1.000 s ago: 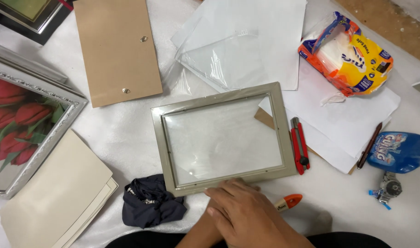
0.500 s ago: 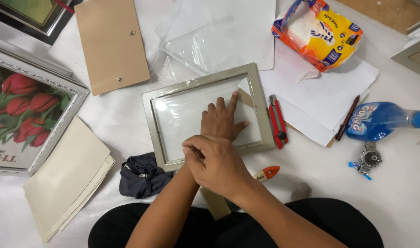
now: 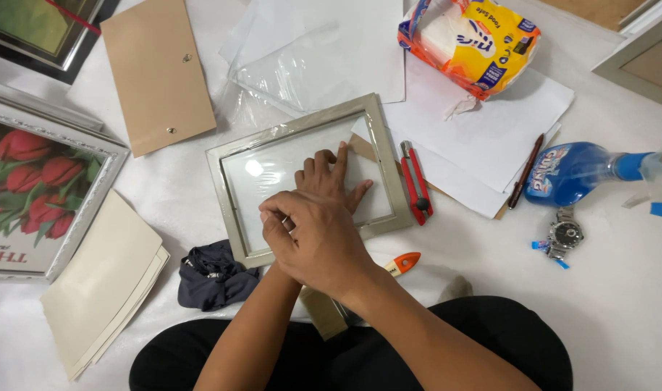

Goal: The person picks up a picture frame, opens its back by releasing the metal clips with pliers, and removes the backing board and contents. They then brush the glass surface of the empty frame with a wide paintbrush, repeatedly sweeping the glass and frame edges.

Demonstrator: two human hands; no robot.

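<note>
A silver-grey picture frame (image 3: 385,166) with a glass pane lies flat on the white surface in front of me. My left hand (image 3: 332,179) rests palm down on the glass with its fingers spread. My right hand (image 3: 313,242) crosses over the left wrist. Its fingers are curled at the pane's near left part, and I see nothing in them. A red utility knife (image 3: 416,181) lies along the frame's right side. Just right of my right wrist is a small orange-handled tool (image 3: 403,262). A crumpled dark cloth (image 3: 215,275) sits at the frame's near left corner.
A beige backing board (image 3: 161,72) and a clear plastic sheet (image 3: 309,58) lie beyond the frame. A tissue pack (image 3: 468,40), white papers (image 3: 490,137), a brown pencil (image 3: 526,170), a blue spray bottle (image 3: 577,170) and a wristwatch (image 3: 564,235) are on the right. A tulip picture (image 3: 34,188) and cream boards (image 3: 99,282) are on the left.
My left hand has come onto the glass and spread flat. My right hand moved from the frame's near edge up over the pane and curled. The view shifted slightly.
</note>
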